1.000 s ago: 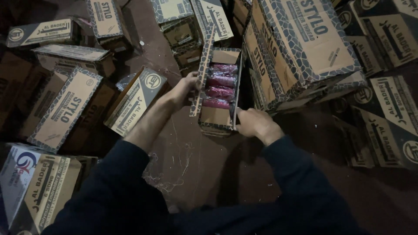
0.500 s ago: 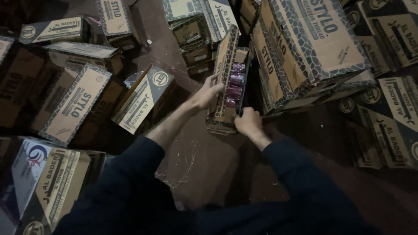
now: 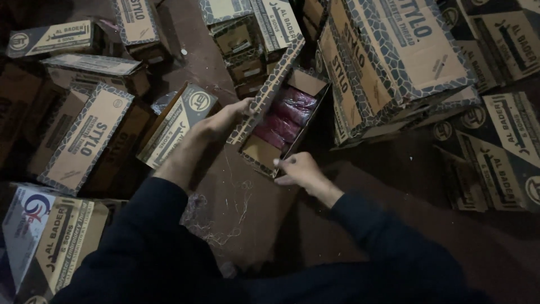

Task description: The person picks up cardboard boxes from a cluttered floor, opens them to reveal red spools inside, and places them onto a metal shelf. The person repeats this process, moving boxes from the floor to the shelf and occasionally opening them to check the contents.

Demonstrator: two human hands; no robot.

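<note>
A small open cardboard box [image 3: 260, 153] lies tilted on the brown floor, its long lid flap raised on the left. Inside lie pink plastic-wrapped spools [image 3: 284, 121]. My left hand [image 3: 225, 118] grips the left side of the box at the raised flap [image 3: 270, 84]. My right hand [image 3: 301, 169] touches the near right corner of the box, fingers curled loosely at its edge. Both arms wear dark sleeves.
Many printed cardboard boxes lie scattered around: a big patterned carton [image 3: 394, 62] right of the open box, flat boxes [image 3: 84, 138] at left, more [image 3: 495, 146] at far right. Loose thread strands [image 3: 225, 214] lie on the floor [image 3: 253, 225] in front of me.
The box has tilted and swung so its opening now faces me, with the pink spools showing again. My right hand has slid from the box's side to its near corner.
</note>
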